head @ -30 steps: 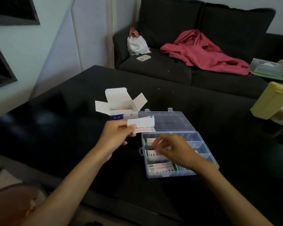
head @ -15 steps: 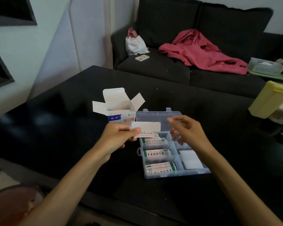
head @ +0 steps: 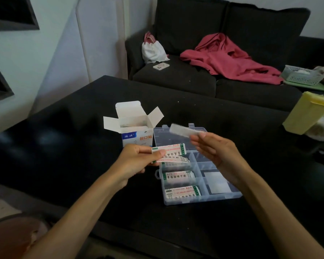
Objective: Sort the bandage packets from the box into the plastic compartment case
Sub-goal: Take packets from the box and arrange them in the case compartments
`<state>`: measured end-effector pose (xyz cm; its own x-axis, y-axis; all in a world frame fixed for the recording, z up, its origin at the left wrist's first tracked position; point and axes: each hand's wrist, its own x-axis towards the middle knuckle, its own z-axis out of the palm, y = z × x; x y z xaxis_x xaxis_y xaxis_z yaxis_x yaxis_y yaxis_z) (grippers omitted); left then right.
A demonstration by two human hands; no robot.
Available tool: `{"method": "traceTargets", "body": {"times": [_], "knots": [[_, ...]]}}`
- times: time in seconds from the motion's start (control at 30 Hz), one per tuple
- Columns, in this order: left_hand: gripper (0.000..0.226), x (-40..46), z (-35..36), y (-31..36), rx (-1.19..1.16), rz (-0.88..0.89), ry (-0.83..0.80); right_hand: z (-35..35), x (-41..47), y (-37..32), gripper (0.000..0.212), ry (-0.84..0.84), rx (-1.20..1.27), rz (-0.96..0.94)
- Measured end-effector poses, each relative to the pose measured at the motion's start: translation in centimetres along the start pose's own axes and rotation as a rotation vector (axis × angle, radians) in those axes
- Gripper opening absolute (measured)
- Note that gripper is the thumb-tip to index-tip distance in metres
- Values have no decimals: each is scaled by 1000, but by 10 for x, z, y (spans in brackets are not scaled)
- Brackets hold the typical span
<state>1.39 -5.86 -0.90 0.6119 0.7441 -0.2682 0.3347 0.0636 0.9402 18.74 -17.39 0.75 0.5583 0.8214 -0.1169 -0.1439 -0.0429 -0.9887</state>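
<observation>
On the black table (head: 64, 139), furthest left of the task's things, stands the open bandage box (head: 134, 128), flaps up, some packets just visible inside. In front of it the left hand (head: 137, 161) pinches a small stack of bandage packets (head: 171, 152) between thumb and curled fingers, holding them over the near-left corner of the clear plastic compartment case (head: 198, 184). The case lies open on the table beside the box, its lid (head: 168, 139) flat behind it; printed packets fill the left-hand compartments, and a plain white packet (head: 216, 183) lies in a right-hand one. Above the case the right hand (head: 215, 148) holds a single packet (head: 183, 130), blurred and blank side up, pinched by one end at the fingertips. Further right stands a yellow container (head: 305, 114), and behind the table a dark sofa (head: 176, 77) carries a red garment (head: 230, 60).
</observation>
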Motion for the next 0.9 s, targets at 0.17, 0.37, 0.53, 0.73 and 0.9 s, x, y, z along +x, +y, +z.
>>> {"method": "traceTargets", "body": {"times": [0.17,0.37,0.53,0.73,0.9], "knots": [[3,4,-7,-5,67,84,100,-3,-1,3,24,-64,-154,57],[13,8,-21,-13,202,206,300,-8,-2,14,16,-77,-679,23],[10,8,-17,-10,71,169,266,5,-1,29,12,-94,-847,-53],[8,5,-14,-5,-28,123,183,10,10,41,7,-71,-1115,-172],[10,4,-12,-3,-126,57,91,12,4,42,13,-14,-1412,-408]]}}
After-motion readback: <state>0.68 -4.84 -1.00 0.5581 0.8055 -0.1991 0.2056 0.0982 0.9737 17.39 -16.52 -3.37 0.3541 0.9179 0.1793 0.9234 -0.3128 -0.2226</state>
